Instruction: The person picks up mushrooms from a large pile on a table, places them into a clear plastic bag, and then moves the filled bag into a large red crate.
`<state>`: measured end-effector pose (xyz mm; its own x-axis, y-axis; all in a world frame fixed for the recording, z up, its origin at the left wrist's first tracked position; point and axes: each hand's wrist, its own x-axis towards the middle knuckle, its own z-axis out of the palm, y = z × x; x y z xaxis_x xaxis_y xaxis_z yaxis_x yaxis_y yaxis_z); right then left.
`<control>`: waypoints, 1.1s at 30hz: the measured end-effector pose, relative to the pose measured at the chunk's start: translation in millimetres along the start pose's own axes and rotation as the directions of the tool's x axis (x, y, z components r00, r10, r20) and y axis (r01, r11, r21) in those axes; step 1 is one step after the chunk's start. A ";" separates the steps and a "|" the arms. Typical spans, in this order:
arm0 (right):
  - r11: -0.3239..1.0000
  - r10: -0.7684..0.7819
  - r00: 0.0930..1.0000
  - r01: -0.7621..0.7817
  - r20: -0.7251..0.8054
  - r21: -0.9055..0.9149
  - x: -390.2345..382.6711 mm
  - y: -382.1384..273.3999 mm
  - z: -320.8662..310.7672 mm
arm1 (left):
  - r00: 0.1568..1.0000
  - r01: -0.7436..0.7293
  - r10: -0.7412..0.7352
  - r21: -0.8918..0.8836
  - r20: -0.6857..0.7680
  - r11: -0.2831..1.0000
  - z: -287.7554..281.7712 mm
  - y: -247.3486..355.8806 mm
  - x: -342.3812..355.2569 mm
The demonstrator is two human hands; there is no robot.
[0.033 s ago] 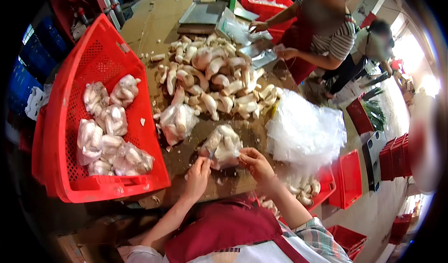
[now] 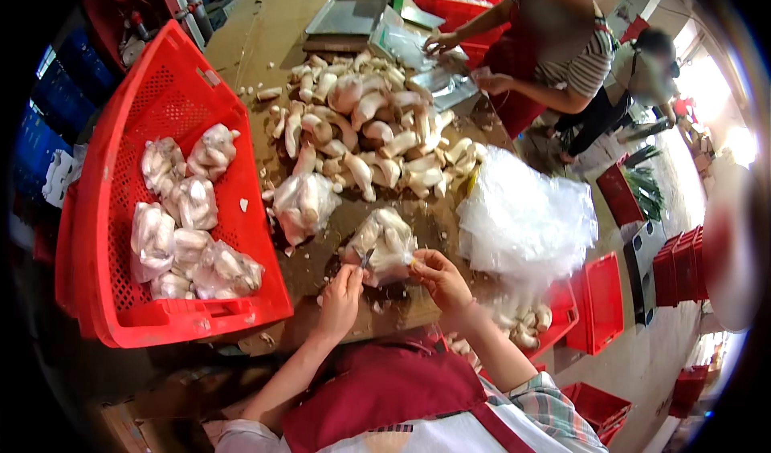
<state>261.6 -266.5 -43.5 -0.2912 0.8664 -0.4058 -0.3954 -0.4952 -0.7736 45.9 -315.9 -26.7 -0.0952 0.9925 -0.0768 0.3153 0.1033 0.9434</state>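
Note:
A clear plastic bag of mushrooms (image 2: 381, 238) sits on the table in front of me. My left hand (image 2: 344, 296) is closed at its near left side, and a thin dark blade-like tool (image 2: 367, 258) sticks out from the fingertips. On the right, my right hand (image 2: 443, 280) pinches the bag's gathered edge; a tiny yellow bit shows at the fingertips. Another filled bag (image 2: 305, 206) stands just beyond to the left. Behind both lies a big heap of loose thick-stemmed mushrooms (image 2: 377, 124).
A red crate (image 2: 277, 304) with several filled bags stands at left. A stack of clear bags (image 2: 526, 220) lies at right. Farther off are a metal tray scale (image 2: 347, 16) and a co-worker (image 2: 554, 43) handling bags. Red crates (image 2: 596, 304) stand beyond the table's right edge.
My hands and the bag hold nearly the same place. A yellow bit now shows more plainly at my right fingertips. The whole view has shifted slightly.

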 end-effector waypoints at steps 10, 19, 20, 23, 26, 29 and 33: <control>0.975 -0.009 0.997 0.027 -0.079 0.223 -14.2 15.1 8.3 | 0.929 -0.356 0.352 0.519 0.111 0.777 34.1 33.7 -6.9; 0.976 0.043 0.990 -0.013 -0.133 0.216 -11.3 18.5 12.0 | 0.940 -0.336 0.285 0.645 0.186 0.687 49.0 28.2 -2.7; 0.977 0.033 0.990 -0.003 -0.136 0.214 -11.9 19.0 13.3 | 0.930 -0.360 0.318 0.636 0.186 0.682 51.0 25.5 -0.7; 0.978 0.003 0.989 0.028 -0.149 0.207 -12.2 19.5 16.0 | 0.906 -0.410 0.374 0.628 0.199 0.661 56.4 23.6 8.9; 0.978 -0.006 0.986 0.039 -0.164 0.203 -8.8 18.1 10.5 | 0.903 -0.421 0.358 0.650 0.236 0.633 57.0 31.0 12.0; 0.980 0.022 0.986 0.011 -0.163 0.198 -10.5 14.9 11.7 | 0.919 -0.392 0.290 0.694 0.267 0.604 48.1 33.6 -1.3; 0.979 -0.001 0.989 0.031 -0.151 0.200 -13.0 23.5 17.0 | 0.906 -0.415 0.330 0.700 0.264 0.581 52.8 25.0 4.6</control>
<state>241.3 -290.6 -48.1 -0.1563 0.8667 -0.4737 -0.5708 -0.4707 -0.6728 103.2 -305.3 -20.5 0.2667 0.9509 0.1568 0.8836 -0.3062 0.3542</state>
